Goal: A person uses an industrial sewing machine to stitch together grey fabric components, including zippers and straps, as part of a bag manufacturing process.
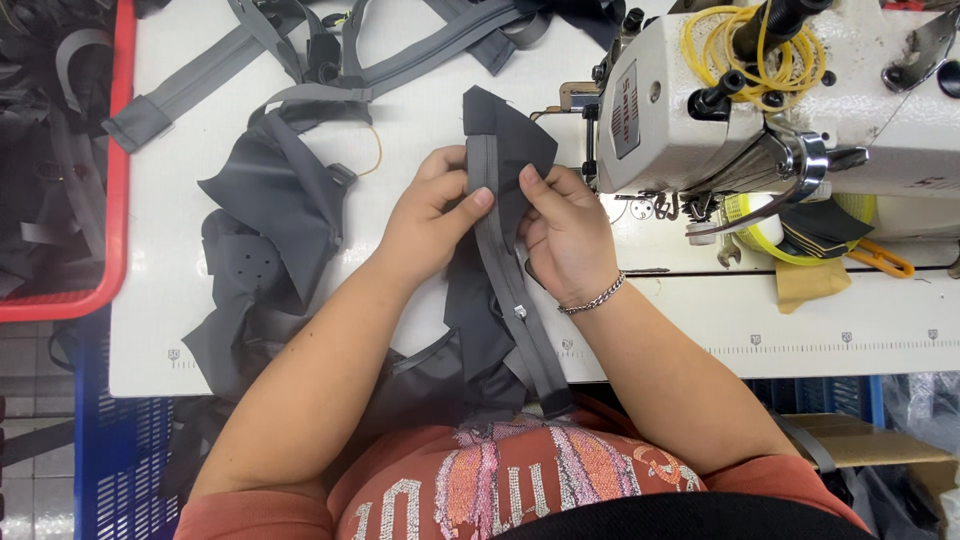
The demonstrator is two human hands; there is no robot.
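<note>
At the centre of the frame a dark grey fabric piece (505,135) lies on the white table (180,260), with a lighter grey strap (500,250) running down its middle from the top edge to the near table edge, where it hangs over toward the person's lap; a small metal bit sits on the strap about halfway down. The left hand (430,215) pinches the strap's left edge between thumb and forefinger, the other fingers curled beneath. The right hand (565,235) pinches the fabric at the strap's right edge, fingers bunched together, a chain bracelet on the wrist. Just right of the hands stands the sewing machine (690,100), close against the fabric's upper corner. Left of the hands lies a heap of grey pieces (270,230), with bare table between the two. A red bin (118,200) borders the table at the left edge of the frame.
</note>
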